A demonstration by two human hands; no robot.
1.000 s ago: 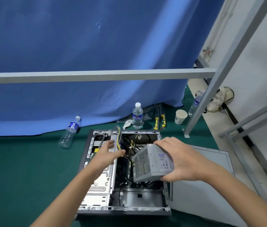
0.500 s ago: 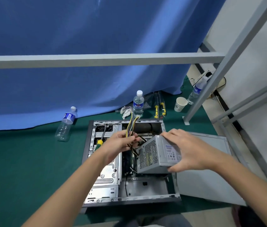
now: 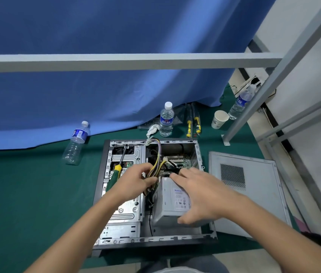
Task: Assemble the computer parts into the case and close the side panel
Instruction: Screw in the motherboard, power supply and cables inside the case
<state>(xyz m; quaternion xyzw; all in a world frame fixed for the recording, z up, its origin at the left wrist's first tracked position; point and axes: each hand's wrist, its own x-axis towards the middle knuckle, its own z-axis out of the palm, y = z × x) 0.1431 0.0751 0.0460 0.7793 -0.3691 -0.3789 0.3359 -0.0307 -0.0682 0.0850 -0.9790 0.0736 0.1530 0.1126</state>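
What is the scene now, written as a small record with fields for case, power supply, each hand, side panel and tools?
case: computer case lies open on the green mat
power supply: grey power supply sits in the case's right half
right hand: right hand grips the power supply from above
left hand: left hand holds the cable bundle
side panel: side panel lies flat, right of the case, not mounted
tools: green-handled screwdriver rests on the case's left half

Left hand (image 3: 134, 184) fingers pinched closed, right hand (image 3: 201, 194) spread, palm down
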